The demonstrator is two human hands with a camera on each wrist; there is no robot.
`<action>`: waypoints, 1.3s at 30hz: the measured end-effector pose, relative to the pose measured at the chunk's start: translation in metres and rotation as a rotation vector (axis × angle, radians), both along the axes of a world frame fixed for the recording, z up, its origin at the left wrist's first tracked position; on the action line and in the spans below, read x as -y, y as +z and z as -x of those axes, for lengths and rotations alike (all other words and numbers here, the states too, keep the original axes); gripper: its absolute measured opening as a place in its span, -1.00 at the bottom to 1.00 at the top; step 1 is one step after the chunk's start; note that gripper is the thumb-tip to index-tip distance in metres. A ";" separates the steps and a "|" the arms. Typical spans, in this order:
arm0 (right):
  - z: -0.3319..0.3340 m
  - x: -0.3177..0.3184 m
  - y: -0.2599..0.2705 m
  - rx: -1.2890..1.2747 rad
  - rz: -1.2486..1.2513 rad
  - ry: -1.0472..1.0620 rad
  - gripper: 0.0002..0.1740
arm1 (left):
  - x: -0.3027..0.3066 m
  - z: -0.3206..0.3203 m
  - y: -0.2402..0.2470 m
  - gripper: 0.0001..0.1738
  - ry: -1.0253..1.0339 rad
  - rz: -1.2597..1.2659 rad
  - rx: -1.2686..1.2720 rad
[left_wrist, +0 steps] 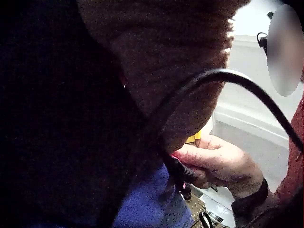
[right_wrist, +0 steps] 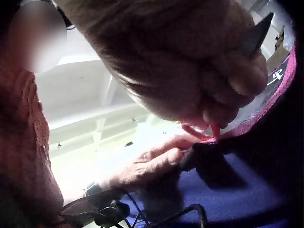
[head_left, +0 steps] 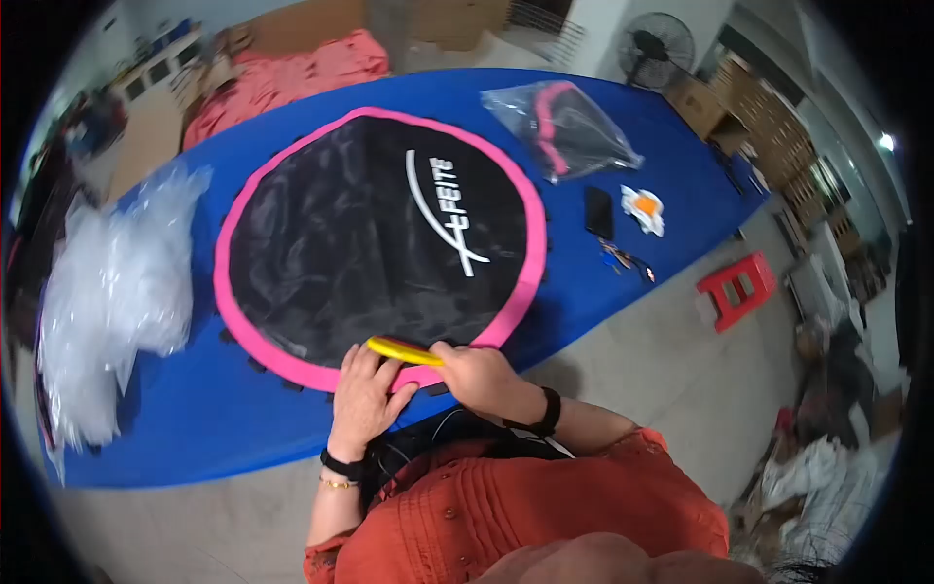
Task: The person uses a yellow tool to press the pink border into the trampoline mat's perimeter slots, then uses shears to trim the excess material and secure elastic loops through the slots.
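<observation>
Near edge of the surface (head_left: 175, 409): my right hand (head_left: 482, 375) grips the yellow tool (head_left: 401, 350), lengthwise along the mat's pink rim (head_left: 226, 292); my left hand (head_left: 365, 399) presses flat beside its left end.

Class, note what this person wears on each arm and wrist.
Both arms have rust-orange sleeves. The left wrist carries a black strap and a thin gold bracelet; the right wrist a black band. A black cable loops beside the left wrist.

A red stool (head_left: 736, 288) stands on the grey floor (head_left: 662, 360), a fan (head_left: 657, 44) beyond the blue table (head_left: 195, 428).
</observation>
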State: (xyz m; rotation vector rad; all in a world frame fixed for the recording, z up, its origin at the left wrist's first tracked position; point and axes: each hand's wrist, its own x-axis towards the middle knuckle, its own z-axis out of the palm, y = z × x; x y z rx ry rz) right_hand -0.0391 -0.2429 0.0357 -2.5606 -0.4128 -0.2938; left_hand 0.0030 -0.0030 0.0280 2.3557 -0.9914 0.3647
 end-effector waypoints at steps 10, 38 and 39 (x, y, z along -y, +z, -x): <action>0.002 0.001 0.006 0.019 0.008 -0.012 -0.79 | -0.002 0.004 -0.003 -0.29 0.022 -0.030 -0.049; 0.002 0.073 0.020 -0.191 0.098 -0.406 -0.63 | -0.003 0.003 0.001 -0.33 0.043 -0.069 -0.100; 0.002 0.073 0.021 -0.196 0.087 -0.394 -0.62 | -0.004 0.003 0.001 -0.33 0.045 -0.074 -0.101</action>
